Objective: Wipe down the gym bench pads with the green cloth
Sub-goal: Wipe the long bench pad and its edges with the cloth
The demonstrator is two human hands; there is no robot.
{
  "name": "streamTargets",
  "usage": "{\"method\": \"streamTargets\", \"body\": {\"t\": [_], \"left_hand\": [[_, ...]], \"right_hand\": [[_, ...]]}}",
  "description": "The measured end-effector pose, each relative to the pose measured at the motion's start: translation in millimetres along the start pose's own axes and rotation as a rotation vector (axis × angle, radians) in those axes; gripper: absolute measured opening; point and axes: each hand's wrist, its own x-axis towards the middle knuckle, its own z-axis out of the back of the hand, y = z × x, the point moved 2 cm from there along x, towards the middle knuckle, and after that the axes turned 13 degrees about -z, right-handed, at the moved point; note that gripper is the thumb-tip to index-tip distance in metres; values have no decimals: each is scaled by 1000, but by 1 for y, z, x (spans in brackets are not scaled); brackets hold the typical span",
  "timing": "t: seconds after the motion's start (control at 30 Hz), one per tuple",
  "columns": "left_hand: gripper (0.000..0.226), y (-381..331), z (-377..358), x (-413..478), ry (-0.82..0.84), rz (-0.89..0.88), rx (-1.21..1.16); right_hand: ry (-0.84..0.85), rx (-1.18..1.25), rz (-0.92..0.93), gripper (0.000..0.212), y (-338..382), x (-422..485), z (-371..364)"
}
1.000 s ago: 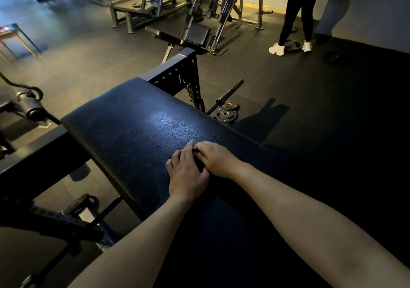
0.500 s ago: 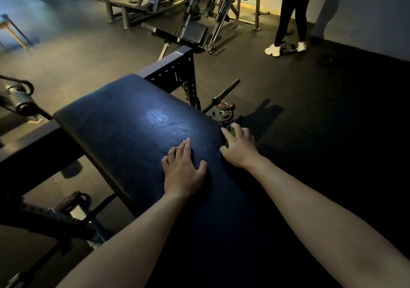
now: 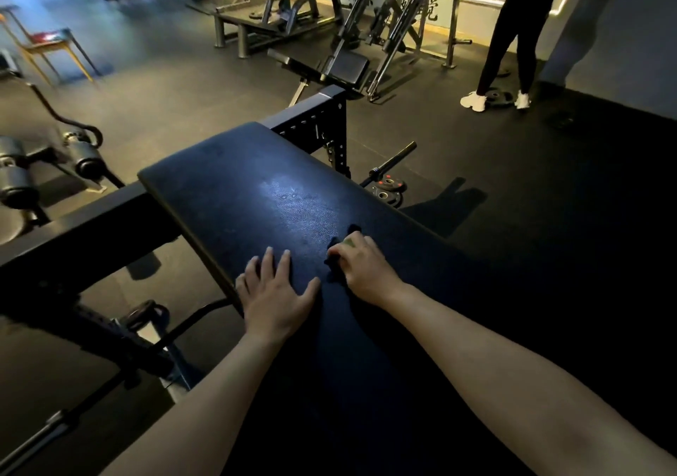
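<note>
Right hand (image 3: 366, 270) gripping bunched green cloth (image 3: 348, 243) mid-pad on dark padded gym bench (image 3: 256, 197); left hand (image 3: 274, 299) flat, fingers spread, near left edge

on the dark floor (image 3: 513, 189) just past the right edge, a small stack of weight plates (image 3: 388, 191) sits beside a barbell (image 3: 394, 158). further back a person in black leggings (image 3: 513, 36) stands in white trainers, a plate between the feet. an incline bench (image 3: 329, 67) fronts the grey machines (image 3: 366, 17). far left, a wooden chair (image 3: 47, 48); nearer, padded rollers (image 3: 84, 157).
</note>
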Motion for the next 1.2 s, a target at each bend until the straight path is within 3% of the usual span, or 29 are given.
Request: {"method": "streamTargets", "body": {"t": [0.1,0.2,0.3,0.43,0.77,0.83,0.9,1.0,1.07,1.2], "left_hand": [[85,4,-3,-9,-41,5,7],[80,4,-5,-7,-60,22,-52],[84,6,-6,-6,-84,30,-89],[86,8,-7,-5,-106,21,-93],[92,10,-8,-6,-102,3,-104],[93,10,-8,-6,-100,-1,-100],[92,10,-8,-6,-103,3,-97],[92,10,-7,-7,-90,-10,-117],[96,11,-6,-7,-72,-24,-153],[108,18,-2,-9,-27,-108,-220]], "right_hand": [[-27,69,56,32,1,4,9],[-302,56,-302,47,-34,28,30],[-228,-58,-570,46,-50,43,28],[-235,-13,-459,29,-18,43,4],[-3,68,12,25,45,6,-26],[-136,66,-42,30,33,13,-11],[-271,62,-265,33,12,23,6],[-271,14,-527,34,-6,26,9],[-254,-3,-513,31,2,21,-1],[-180,28,-320,26,43,6,-27]]}}
